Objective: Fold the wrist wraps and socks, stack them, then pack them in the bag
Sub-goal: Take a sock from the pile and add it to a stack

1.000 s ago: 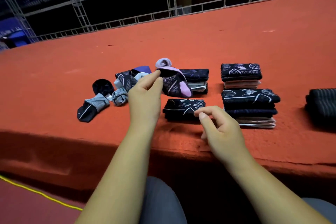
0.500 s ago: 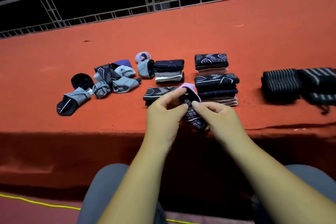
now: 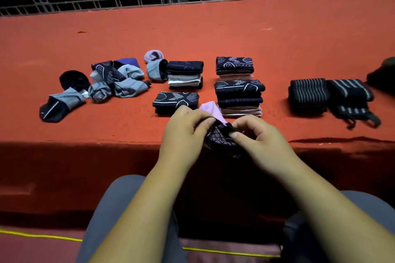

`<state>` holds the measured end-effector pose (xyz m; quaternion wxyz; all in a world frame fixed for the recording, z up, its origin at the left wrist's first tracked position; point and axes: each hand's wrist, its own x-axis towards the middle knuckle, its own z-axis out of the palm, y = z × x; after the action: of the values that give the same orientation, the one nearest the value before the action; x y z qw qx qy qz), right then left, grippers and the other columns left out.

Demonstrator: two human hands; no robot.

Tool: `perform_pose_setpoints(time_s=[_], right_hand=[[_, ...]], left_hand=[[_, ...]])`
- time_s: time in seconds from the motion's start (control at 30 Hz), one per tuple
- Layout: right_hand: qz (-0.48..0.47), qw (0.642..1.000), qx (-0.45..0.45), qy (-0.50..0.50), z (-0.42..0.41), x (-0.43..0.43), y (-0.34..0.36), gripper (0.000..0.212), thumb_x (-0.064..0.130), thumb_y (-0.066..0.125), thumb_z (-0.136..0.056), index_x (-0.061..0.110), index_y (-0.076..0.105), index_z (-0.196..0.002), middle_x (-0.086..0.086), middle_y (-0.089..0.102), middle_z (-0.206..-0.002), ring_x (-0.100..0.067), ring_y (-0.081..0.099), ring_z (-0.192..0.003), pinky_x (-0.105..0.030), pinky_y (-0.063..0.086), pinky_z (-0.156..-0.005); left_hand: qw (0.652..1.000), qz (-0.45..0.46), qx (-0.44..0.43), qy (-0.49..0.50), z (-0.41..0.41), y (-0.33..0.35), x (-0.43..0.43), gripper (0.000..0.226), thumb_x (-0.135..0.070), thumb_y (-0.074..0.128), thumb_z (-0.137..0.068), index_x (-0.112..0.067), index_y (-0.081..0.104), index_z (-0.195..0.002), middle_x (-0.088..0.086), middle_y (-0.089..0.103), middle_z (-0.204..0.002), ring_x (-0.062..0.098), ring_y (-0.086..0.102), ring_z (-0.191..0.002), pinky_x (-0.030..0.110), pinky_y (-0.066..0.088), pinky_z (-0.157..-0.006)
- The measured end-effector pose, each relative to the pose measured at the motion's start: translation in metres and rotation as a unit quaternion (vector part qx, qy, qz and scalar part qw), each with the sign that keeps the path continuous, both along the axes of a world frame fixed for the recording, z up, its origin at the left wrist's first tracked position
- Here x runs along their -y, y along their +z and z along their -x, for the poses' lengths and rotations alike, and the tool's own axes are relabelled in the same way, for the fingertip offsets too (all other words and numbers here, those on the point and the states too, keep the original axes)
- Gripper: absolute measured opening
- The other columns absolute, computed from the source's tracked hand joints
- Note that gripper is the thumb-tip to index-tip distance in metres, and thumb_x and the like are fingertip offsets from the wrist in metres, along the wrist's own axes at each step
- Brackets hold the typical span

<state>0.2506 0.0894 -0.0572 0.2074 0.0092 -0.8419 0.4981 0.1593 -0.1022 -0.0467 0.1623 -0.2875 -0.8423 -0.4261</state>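
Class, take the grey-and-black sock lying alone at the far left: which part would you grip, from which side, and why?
Probably pinch its black toe end from above, coming from the near left. The grey-and-black sock lies flat and slanted, toe nearest the edge with bare cloth around it, while its grey cuff sits right beside the loose sock pile.

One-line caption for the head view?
Left hand and right hand pinch a black-and-pink patterned sock at the edge of the orange carpeted ledge, folded sock stacks behind.

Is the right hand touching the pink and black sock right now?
Touching. The head view shows the right hand pinching the pink and black sock at its dark patterned part, between thumb and fingertips.
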Motion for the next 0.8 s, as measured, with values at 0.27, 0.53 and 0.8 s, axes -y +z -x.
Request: perform_pose_setpoints(time_s=[0.27, 0.53, 0.8], right_hand=[[-0.031, 0.999, 0.012, -0.029, -0.011, -0.013, -0.002, 0.010, 0.014, 0.063, -0.106, 0.023, 0.065, -0.103, 0.006, 0.073, -0.100, -0.015, 0.065, -0.096, -0.034, 0.049, -0.089], [0.114, 0.980, -0.011, -0.162, -0.003, -0.036, -0.007, 0.011, 0.025, 0.060, -0.107, 0.023, 0.071, -0.106, 0.008, 0.075, -0.094, -0.010, 0.063, -0.086, -0.037, 0.048, -0.086], [0.159, 0.983, -0.025, -0.091, -0.014, -0.030, -0.005, 0.011, 0.017, 0.060, -0.108, 0.014, 0.070, -0.104, -0.009, 0.076, -0.102, -0.015, 0.065, -0.093, -0.040, 0.050, -0.089]], left_hand=[[0.971, -0.205, 0.102, 0.073, 0.008, 0.002, 0.015, 0.011, -0.026, 0.069, -0.101, -0.028, 0.077, -0.094, -0.008, 0.073, -0.096, 0.001, 0.067, -0.089, 0.015, 0.048, -0.081], [0.798, -0.496, 0.321, 0.119, 0.040, 0.003, 0.040, 0.021, -0.028, 0.065, -0.105, -0.018, 0.071, -0.087, -0.005, 0.073, -0.082, 0.016, 0.063, -0.077, 0.031, 0.040, -0.064], [0.837, -0.446, 0.316, -0.015, 0.029, 0.008, 0.047, 0.017, -0.028, 0.065, -0.105, -0.016, 0.077, -0.109, 0.004, 0.080, -0.107, 0.018, 0.074, -0.094, 0.033, 0.059, -0.083]])
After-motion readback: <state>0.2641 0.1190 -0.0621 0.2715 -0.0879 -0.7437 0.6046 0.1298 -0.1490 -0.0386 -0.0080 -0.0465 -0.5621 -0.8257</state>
